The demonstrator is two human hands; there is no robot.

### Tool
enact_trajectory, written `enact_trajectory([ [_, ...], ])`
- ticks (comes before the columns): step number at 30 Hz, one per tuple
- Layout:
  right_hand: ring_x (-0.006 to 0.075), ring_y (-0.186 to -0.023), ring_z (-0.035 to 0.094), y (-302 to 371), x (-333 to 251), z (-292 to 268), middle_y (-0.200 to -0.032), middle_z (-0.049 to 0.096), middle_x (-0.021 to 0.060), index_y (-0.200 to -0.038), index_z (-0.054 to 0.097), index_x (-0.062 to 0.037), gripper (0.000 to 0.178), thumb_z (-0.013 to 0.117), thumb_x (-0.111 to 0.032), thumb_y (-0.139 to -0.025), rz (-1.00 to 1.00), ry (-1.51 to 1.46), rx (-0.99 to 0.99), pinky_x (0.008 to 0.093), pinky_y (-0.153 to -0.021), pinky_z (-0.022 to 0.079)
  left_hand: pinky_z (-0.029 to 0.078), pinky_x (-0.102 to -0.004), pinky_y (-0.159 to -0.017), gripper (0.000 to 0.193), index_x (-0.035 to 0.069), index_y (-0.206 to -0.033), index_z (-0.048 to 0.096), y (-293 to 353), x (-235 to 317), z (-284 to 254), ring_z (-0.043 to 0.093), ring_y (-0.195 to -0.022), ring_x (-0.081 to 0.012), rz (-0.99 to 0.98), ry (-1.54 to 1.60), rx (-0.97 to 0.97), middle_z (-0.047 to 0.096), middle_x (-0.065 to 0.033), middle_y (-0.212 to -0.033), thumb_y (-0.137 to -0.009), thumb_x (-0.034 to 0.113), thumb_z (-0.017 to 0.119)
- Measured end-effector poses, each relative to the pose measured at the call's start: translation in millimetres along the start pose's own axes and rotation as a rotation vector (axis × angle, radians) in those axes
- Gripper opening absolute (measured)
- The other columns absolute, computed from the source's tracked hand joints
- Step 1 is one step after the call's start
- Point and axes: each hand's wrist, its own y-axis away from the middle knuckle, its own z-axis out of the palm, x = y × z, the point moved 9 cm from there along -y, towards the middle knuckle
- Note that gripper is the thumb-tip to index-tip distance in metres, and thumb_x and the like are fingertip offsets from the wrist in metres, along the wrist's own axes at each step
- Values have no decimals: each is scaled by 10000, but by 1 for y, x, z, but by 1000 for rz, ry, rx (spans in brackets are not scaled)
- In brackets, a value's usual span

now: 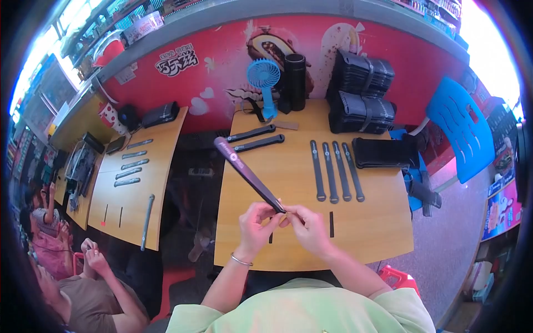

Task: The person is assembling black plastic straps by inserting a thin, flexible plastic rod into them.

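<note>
Dark strap [244,169] rises at a slant above the near part of the bench [377,227], pinched at its lower end by a person's left grip [256,225] and right grip [306,226], both closed on it with fingertips nearly meeting. Its upper end, rounded and wider, catches a purple sheen and bears pale lettering and a small round mark; the body narrows and darkens toward the fingers, which hide the lower tip and make the detail there too small to read. A silver bracelet [241,260] circles the left wrist, just beyond the bench's near edge. Near that edge lie two short dark strips [331,224], the left one partly covered by a hand. Left of the bench, another person [97,297] sits, cut off by the dark rim of the view. Across the bench's middle, toward the right, four flat straps [330,172] lie side by side, with a black pouch [386,153] at the bench's right edge. Two more straps [259,143] lie toward the bench's far left. Along the bench's far edge stand a blue fan [263,72], a black tumbler [295,82] and banded black bundles [362,114], their individual layers hard to make out.
</note>
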Motion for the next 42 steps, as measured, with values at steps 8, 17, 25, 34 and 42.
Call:
enact_trajectory([
  [8,56,-729,581,3,5,-7,-776,650,43,-1111,576,19,220,477,-1,-916,17,-125,119,189,-603,420,535,-250,-696,188,-28,-935,584,-3,11,16,666,-789,-141,-68,-187,19,672,-97,-849,-809,76,677],
  [17,54,-655,580,1,-3,-15,-721,649,47,-1057,630,-17,210,511,25,-888,-46,-43,142,192,-550,416,400,-340,-451,155,65,-716,593,-7,29,26,529,-485,-246,274,-666,-129,556,-73,-556,-812,172,651],
  [25,141,-680,647,4,-14,-38,-756,665,96,-1033,642,-51,195,550,2,-869,-59,134,146,244,-596,481,384,-328,-447,176,64,-665,573,5,39,35,514,-469,-242,124,-497,-249,506,-100,-535,-799,149,648],
  [34,199,-670,641,-20,-74,-86,-762,654,82,-1031,652,-108,306,599,40,-769,-287,450,240,285,-577,496,372,-340,-448,249,19,-625,526,42,28,23,484,-456,-265,-99,-434,-600,473,-124,-517,-797,158,641],
  [42,187,-602,625,24,-92,-3,-689,639,43,-982,662,-122,264,637,-18,-740,-596,694,-69,298,-505,476,497,-253,-658,324,18,-1182,424,32,-29,19,605,-763,-137,-406,202,-311,581,-62,-919,-892,109,537],
])
